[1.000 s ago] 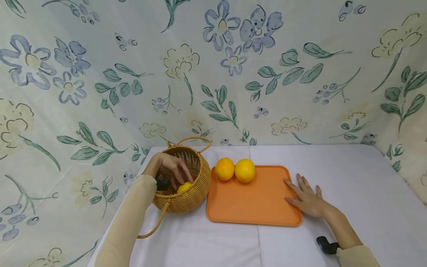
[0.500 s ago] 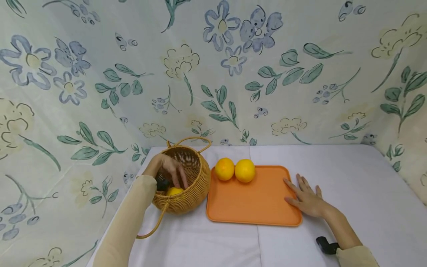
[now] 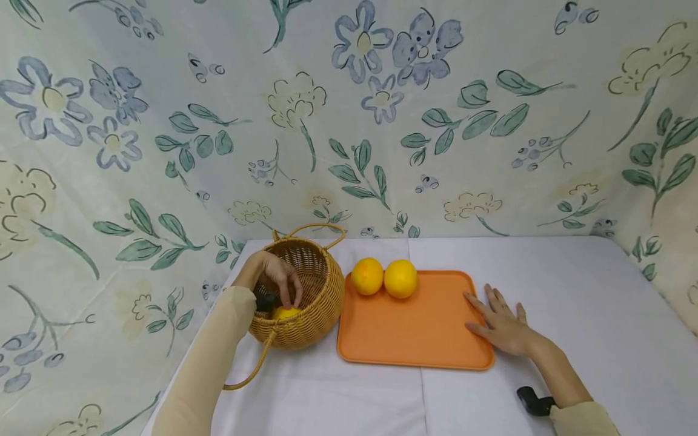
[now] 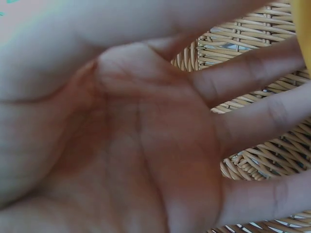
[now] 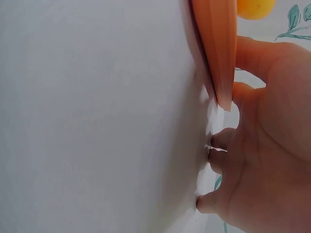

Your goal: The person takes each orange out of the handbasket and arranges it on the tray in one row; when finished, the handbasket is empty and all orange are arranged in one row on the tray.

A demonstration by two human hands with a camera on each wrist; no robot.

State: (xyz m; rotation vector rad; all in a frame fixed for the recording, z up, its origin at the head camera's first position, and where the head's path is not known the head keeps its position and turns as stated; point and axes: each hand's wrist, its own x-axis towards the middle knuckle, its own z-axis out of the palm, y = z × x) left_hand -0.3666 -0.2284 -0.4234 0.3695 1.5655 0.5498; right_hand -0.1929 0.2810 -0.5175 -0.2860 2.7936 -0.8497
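In the head view, my left hand (image 3: 275,275) reaches down into a round wicker basket (image 3: 313,330), its fingers and thumb around an orange (image 3: 285,313) low inside. Only the top of that fruit shows; a yellow sliver (image 4: 304,34) of it enters the left wrist view beyond my fingers. My right hand (image 3: 504,324) lies spread at the right edge of an orange tray (image 3: 414,333), thumb and a fingertip on the rim, other fingers on the tablecloth. Two more oranges, one left (image 3: 368,276) and one right (image 3: 400,278), sit side by side at the tray's back left.
Thin looped handles rise at the basket's back and hang at its front left, the front handle (image 3: 255,372) reaching the cloth. The basket stands close against the tray's left side. A white cloth (image 3: 376,399) covers the table; a floral curtain (image 3: 338,121) hangs behind.
Inside the basket, my left hand's fingers have drawn in toward the near left, and the orange there has shifted left. My right hand, the tray and its two oranges stay put.
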